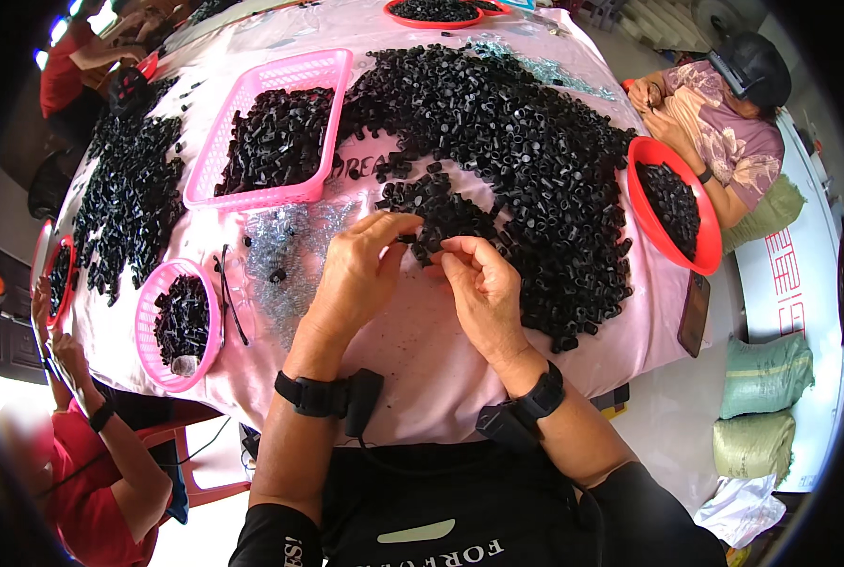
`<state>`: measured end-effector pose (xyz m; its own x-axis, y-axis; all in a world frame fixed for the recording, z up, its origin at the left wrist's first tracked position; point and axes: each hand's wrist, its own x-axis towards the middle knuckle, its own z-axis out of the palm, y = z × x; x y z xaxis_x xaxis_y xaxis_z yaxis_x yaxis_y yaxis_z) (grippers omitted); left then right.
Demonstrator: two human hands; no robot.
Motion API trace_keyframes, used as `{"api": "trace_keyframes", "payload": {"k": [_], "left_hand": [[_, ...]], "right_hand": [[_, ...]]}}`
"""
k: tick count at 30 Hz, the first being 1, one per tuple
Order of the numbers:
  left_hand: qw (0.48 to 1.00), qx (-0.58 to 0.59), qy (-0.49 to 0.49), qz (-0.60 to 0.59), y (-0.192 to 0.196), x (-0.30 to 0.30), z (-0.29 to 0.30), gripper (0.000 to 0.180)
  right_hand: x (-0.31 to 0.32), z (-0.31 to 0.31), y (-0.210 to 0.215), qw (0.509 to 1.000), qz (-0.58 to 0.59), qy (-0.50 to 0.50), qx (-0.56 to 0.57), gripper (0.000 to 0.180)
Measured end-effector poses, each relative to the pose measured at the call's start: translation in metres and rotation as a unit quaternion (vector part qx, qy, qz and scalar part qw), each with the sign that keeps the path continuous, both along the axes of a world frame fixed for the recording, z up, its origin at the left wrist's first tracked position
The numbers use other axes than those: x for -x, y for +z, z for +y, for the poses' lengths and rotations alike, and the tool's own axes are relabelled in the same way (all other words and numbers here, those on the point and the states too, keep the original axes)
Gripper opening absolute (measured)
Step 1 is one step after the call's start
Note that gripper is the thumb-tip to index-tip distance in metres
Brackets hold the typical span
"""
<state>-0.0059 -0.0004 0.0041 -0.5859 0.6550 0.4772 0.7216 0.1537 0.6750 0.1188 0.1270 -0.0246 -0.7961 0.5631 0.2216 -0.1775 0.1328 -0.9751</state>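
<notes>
Close together over the pink tablecloth, both my hands are pinched at the near edge of a pile of small black plastic caps point(497, 142). My left hand point(351, 274) has thumb and forefinger closed on a small black plastic piece point(408, 239). Facing it, my right hand point(486, 291) pinches at another dark piece by its fingertips; its outline blends into the caps behind. Beside my left hand lies a spread of small clear, bluish pieces point(285, 265) with a few black ones among them.
A pink rectangular basket point(252, 200) and a round pink basket point(216, 326) hold black parts on the left. On the right stand a red bowl point(710, 236) of black parts and a phone point(694, 314). Other people sit at the left and right table edges.
</notes>
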Motion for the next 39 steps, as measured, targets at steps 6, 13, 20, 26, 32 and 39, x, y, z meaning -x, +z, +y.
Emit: {"api": "trace_keyframes", "payload": {"k": [6,13,20,26,32,39], "left_hand": [[0.995,-0.038,-0.094,0.013,0.007,-0.012,0.004,0.032],[0.992,-0.076,0.088,-0.039,0.007,0.004,-0.003,0.021],[0.993,0.025,0.116,-0.001,-0.010,0.017,-0.010,0.022],[0.997,-0.001,0.009,0.080,-0.018,0.010,-0.003,0.018],[0.982,-0.051,0.180,0.039,-0.006,0.020,-0.009,0.006],[0.985,0.045,0.167,-0.008,-0.006,0.036,-0.034,0.008]], "right_hand": [[-0.004,0.001,0.017,0.991,-0.015,0.047,0.125,0.018],[0.000,0.001,0.008,0.994,-0.010,0.024,0.103,0.021],[-0.001,0.002,0.009,0.996,-0.001,0.023,0.081,0.022],[-0.002,-0.001,0.014,0.995,-0.013,0.025,0.096,0.022],[-0.002,0.001,0.009,0.995,-0.011,0.030,0.091,0.021],[-0.002,0.001,0.008,0.997,-0.001,0.029,0.065,0.022]]}}
